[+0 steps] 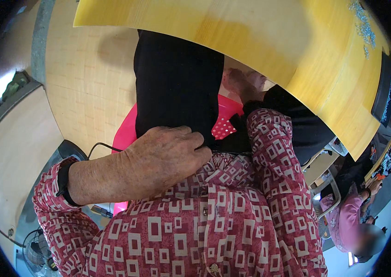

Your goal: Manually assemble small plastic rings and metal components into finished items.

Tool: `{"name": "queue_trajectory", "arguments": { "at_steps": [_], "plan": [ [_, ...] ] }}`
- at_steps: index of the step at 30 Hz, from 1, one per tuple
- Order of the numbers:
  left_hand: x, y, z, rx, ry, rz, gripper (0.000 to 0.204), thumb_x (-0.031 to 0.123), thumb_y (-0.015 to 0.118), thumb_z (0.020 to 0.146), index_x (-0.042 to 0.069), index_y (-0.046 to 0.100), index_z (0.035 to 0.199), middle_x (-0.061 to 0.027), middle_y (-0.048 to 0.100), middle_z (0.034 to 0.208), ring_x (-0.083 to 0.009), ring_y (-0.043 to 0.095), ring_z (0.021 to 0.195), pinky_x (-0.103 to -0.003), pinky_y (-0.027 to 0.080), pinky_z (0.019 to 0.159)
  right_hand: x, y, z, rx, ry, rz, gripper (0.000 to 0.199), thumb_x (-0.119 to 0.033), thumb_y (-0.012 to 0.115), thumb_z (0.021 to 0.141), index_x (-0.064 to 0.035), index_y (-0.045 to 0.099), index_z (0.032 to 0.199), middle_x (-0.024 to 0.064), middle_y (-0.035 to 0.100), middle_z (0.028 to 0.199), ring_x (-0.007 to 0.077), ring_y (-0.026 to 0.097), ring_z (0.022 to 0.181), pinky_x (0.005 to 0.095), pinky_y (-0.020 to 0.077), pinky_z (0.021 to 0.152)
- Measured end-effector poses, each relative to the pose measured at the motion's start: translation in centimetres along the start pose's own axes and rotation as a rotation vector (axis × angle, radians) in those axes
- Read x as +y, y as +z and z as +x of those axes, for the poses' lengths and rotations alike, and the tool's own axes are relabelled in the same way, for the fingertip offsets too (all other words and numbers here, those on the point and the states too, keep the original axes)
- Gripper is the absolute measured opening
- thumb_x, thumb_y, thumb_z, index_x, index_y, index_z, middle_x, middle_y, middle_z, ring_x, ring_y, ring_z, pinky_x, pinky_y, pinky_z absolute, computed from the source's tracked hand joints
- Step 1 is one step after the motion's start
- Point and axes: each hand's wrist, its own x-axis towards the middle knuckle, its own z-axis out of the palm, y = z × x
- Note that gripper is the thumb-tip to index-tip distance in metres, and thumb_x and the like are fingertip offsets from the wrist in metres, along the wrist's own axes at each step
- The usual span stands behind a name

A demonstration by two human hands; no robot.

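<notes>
My left hand (170,152) lies over my lap, on the black trousers (177,83), with its fingers curled in. Whatever is under those fingers, if anything, is hidden. A dark band circles that wrist. My right hand (241,85) reaches forward beside my knee, just short of the yellow wooden table (251,27). Shadow and the small size of that hand hide how its fingers lie. Bright pink material (124,129) shows beneath my legs, with a white-dotted patch (223,128) between them.
Small blue pieces (364,27) are scattered at the table's far right, near a black tray (384,90). A co-worker in pink (348,221) sits to the right by a chair (332,194). At the lower left are a fan (36,249) and a black cable (100,145).
</notes>
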Motion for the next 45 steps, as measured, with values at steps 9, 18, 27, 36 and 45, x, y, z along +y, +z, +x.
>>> {"name": "queue_trajectory", "arguments": {
  "at_steps": [9,18,27,36,45],
  "plan": [
    [0.5,-1.1,-0.4,-0.031,-0.027,-0.031,0.025,0.004,0.069,0.078,-0.001,0.059,0.100,-0.0129,0.058,0.091,-0.0254,0.062,0.091,-0.036,0.056,0.080,-1.6,-2.4,-3.1,0.110,-0.063,0.170,0.022,-0.021,0.060,0.081,-0.0016,0.069,0.085,0.0196,0.067,0.079,0.0328,0.067,0.074,0.0399,0.0539,0.072],
    [-0.1,-0.1,-0.1,-0.040,-0.010,0.002,0.034,0.008,0.065,0.077,0.003,0.057,0.110,-0.0114,0.056,0.095,-0.0284,0.058,0.095,-0.038,0.051,0.083,-2.5,-5.9,-0.1,0.288,-0.077,0.367,0.019,-0.018,0.059,0.082,-0.0004,0.067,0.085,0.0191,0.066,0.078,0.0321,0.066,0.076,0.0397,0.0524,0.071],
    [-0.8,0.3,-0.7,0.056,0.019,0.101,0.031,0.007,0.066,0.077,0.004,0.059,0.107,-0.0125,0.058,0.096,-0.0298,0.059,0.098,-0.038,0.050,0.084,-9.8,-16.6,-3.2,0.437,-0.063,0.219,0.014,-0.009,0.058,0.086,-0.0012,0.068,0.091,0.0160,0.068,0.086,0.0306,0.067,0.082,0.0406,0.0523,0.073],
    [-3.0,0.1,0.8,0.076,0.020,0.140,0.031,0.007,0.066,0.077,0.004,0.059,0.107,-0.0124,0.058,0.095,-0.0298,0.060,0.097,-0.039,0.051,0.085,-13.8,-22.4,-11.1,0.375,-0.228,0.351,0.018,0.004,0.060,0.082,0.0002,0.068,0.097,0.0174,0.068,0.093,0.0351,0.066,0.085,0.0366,0.0537,0.077],
    [-4.0,0.7,1.3,0.068,-0.019,0.104,0.025,0.002,0.066,0.079,0.001,0.060,0.103,-0.0147,0.061,0.098,-0.0305,0.061,0.101,-0.041,0.051,0.087,-15.3,-33.1,-19.6,0.588,-0.220,0.791,0.022,0.008,0.064,0.086,-0.0011,0.070,0.104,0.0035,0.070,0.093,0.0124,0.066,0.087,0.0259,0.0544,0.081]
  ]
}}
